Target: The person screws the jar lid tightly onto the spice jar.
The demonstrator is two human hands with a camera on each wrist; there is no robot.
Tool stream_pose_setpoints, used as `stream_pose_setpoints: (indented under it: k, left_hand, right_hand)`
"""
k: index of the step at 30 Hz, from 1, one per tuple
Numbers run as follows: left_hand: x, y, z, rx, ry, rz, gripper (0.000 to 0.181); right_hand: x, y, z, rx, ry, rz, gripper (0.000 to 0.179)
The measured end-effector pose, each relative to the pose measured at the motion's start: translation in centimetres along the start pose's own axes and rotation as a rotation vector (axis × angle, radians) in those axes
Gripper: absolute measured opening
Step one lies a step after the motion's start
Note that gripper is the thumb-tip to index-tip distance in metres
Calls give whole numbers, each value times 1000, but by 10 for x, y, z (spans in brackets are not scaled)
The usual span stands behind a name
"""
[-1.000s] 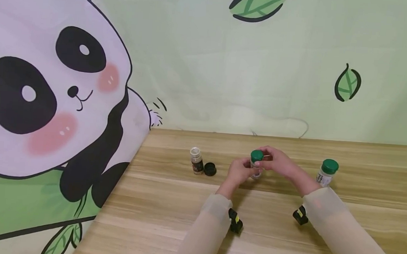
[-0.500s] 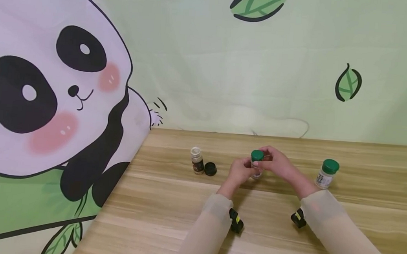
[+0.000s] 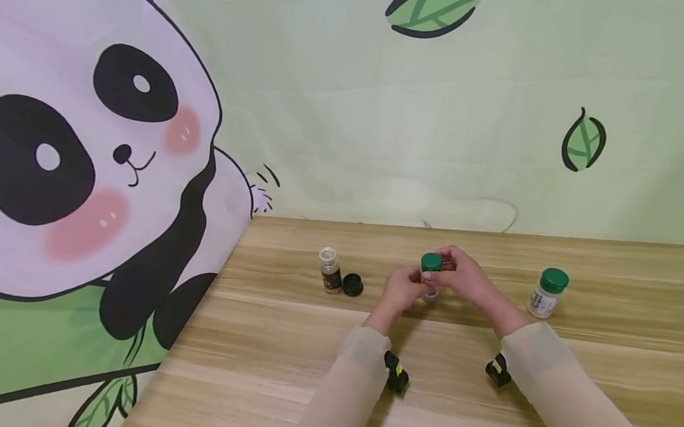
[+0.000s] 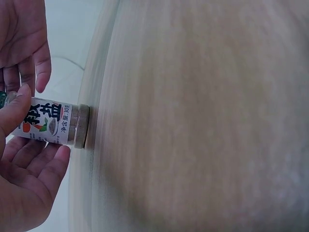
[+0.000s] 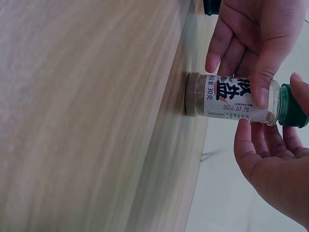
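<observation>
A small clear seasoning bottle with a white printed label and brown contents stands upright on the wooden table, in the middle of the head view. My left hand grips its body, the thumb lying across the label and the fingers behind. From the right, my right hand pinches the green cap between thumb and fingers. In the right wrist view, a band of clear neck shows between label and cap. The left wrist view has the bottle with its base on the table and most of the cap cut off.
Left of the hands stands an uncapped bottle with a dark label, its black cap lying beside it. A second green-capped bottle stands to the right. Behind the table hangs a panda-print cloth.
My right wrist and forearm have swung slightly down and left, uncovering more of the right-hand bottle. The left hand and the gripped bottle stay in place.
</observation>
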State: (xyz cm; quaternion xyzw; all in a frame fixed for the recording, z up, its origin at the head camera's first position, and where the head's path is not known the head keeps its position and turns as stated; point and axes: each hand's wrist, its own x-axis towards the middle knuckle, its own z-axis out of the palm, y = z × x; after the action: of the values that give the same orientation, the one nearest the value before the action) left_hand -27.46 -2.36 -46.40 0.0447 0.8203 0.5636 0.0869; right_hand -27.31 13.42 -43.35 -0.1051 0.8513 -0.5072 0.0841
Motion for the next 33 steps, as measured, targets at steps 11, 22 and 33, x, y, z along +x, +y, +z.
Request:
stream_pose_setpoints:
  k: [11, 22, 33]
  left_hand:
    - [1, 1, 1, 13, 8, -4, 32]
    - [1, -1, 0, 7, 1, 2, 34]
    - [1, -1, 1, -16, -11, -15, 34]
  right_hand:
    - [1, -1, 1, 1, -6, -5, 59]
    - [4, 4, -22, 33, -255, -69, 67]
    - [11, 5, -27, 96, -320, -17, 57]
